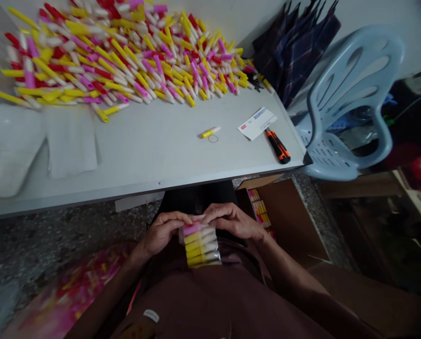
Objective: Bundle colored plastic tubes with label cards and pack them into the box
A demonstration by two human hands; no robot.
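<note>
A clear plastic bag (202, 246) holds several yellow and white sticks in a row, with a pink and white one at the top. It hangs in front of the brown shirt, below the table edge. My left hand (164, 231) pinches its upper left corner, fingers closed. My right hand (233, 220) grips the upper right edge with bent fingers. On the grey table (154, 150) lies a big heap of yellow, pink, red and white sticks (125, 61). A single yellow and white stick (208, 133) lies beside a rubber band (213, 139).
Flat clear bags (71, 141) lie at the table's left. A white card (256, 123) and an orange and black cutter (278, 148) are near the right edge. A cardboard box (288, 216) holds packed sticks, below a blue chair (352, 103). A stick-filled sack (79, 287) stands lower left.
</note>
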